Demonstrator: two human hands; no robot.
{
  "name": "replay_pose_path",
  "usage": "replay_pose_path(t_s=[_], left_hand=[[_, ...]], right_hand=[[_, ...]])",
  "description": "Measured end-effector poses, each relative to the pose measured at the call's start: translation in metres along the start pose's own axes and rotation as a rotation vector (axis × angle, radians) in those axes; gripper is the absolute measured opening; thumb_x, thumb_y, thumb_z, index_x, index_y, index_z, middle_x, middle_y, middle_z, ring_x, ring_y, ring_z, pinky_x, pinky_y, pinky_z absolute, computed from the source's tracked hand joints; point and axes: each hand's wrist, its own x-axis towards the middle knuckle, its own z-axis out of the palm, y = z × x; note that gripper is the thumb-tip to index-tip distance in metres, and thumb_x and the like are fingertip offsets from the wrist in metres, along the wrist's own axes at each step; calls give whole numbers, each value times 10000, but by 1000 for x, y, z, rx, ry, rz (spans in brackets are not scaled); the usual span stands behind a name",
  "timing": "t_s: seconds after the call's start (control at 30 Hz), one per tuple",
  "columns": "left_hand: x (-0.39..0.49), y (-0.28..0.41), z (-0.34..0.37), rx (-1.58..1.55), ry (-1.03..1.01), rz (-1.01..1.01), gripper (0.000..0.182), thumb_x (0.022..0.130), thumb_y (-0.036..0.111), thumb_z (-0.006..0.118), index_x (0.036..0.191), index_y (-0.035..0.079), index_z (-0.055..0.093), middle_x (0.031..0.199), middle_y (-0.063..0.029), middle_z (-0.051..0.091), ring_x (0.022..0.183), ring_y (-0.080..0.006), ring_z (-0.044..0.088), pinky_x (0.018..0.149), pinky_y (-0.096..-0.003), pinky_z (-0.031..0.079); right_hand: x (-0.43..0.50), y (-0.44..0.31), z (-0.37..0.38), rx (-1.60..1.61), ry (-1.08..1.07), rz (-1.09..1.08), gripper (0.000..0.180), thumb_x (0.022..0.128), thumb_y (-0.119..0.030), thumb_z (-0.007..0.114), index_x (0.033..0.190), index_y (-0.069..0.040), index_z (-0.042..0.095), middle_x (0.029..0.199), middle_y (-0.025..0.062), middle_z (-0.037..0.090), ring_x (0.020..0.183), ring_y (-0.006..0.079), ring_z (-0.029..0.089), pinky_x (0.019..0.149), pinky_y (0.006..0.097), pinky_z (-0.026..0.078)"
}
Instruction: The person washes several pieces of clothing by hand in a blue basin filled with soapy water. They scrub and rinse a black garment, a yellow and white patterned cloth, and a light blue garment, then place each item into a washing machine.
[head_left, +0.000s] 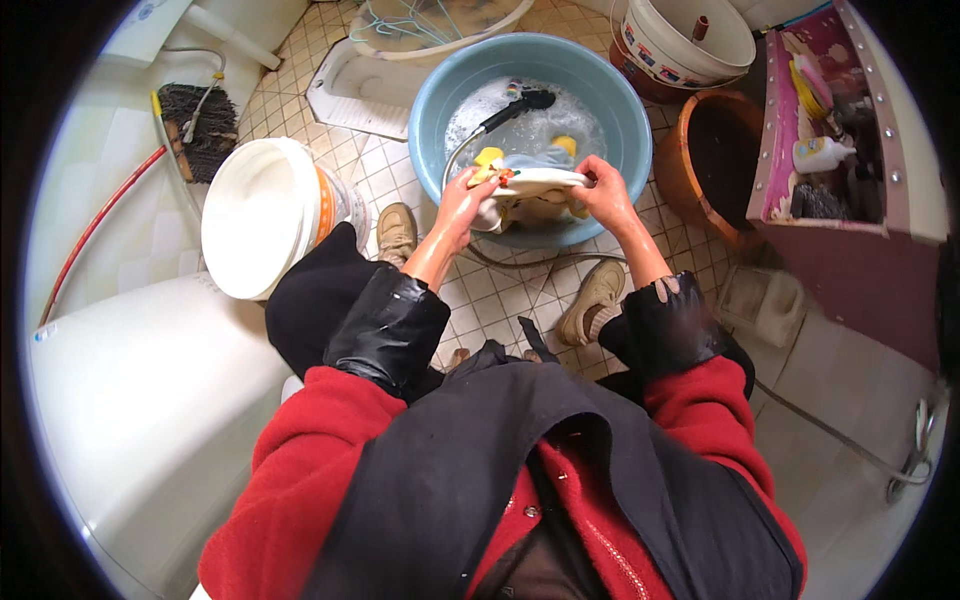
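Stretched between my two hands is a wet white cloth item (541, 180) with yellow, red and green details. My left hand (463, 201) grips its left end, and my right hand (604, 193) pinches the right end. The cloth is over the near side of a blue plastic basin (631, 142). Sudsy water (581, 101) fills part of the basin. A black handheld shower head (517, 107) lies in the suds with its hose over the basin's left side. Yellow and pale blue cloth (551, 156) shows in the water behind the white piece.
A white bucket (251, 217) stands left, below a dark brush head (196, 131). Behind the basin are a squat toilet (367, 90) and a tub with hangers (412, 26). Right are a paint bucket (675, 45), a brown tub (694, 180) and a shelf holding bottles (821, 154).
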Motion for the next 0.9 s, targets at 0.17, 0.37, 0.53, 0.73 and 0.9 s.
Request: replay_pose_path(t_s=[0.17, 0.37, 0.53, 0.73, 0.9], left_hand=[[-63, -43, -40, 21, -55, -80, 175, 807, 35, 605, 975, 66, 568, 885, 16, 580, 791, -77, 534, 668, -224, 406], [-73, -83, -69, 684, -46, 106, 378, 700, 95, 706, 1023, 12, 527, 927, -102, 624, 882, -190, 588, 780, -300, 451], [-74, -80, -52, 700, -81, 69, 376, 768, 235, 703, 1006, 2, 531, 925, -66, 608, 846, -133, 565, 769, -262, 448], [-56, -95, -68, 521, 51, 45, 290, 854, 281, 627, 947, 19, 546, 835, -49, 589, 749, -100, 549, 681, -237, 443], [-49, -87, -53, 423, 105, 45, 415, 779, 263, 689, 1046, -32, 571, 895, -91, 629, 814, -141, 582, 722, -283, 455]], right_hand=[[-96, 3, 40, -230, -182, -30, 187, 673, -48, 607, 845, -35, 534, 792, 143, 594, 795, 298, 582, 702, 362, 452], [-126, 27, 85, -395, -198, 43, 290, 675, -154, 703, 892, -46, 544, 819, 111, 594, 812, 259, 572, 720, 356, 449], [-129, 64, 95, -50, -157, 215, 399, 736, -216, 740, 986, -17, 500, 745, 52, 542, 717, 132, 521, 637, 276, 434], [-127, 46, 97, -611, 162, -29, 531, 665, -307, 756, 1078, -76, 515, 946, 104, 515, 955, 273, 511, 765, 419, 405], [-115, 52, 100, -630, 104, -118, 337, 662, -252, 746, 933, -92, 626, 856, 106, 534, 886, 281, 538, 733, 411, 420]])
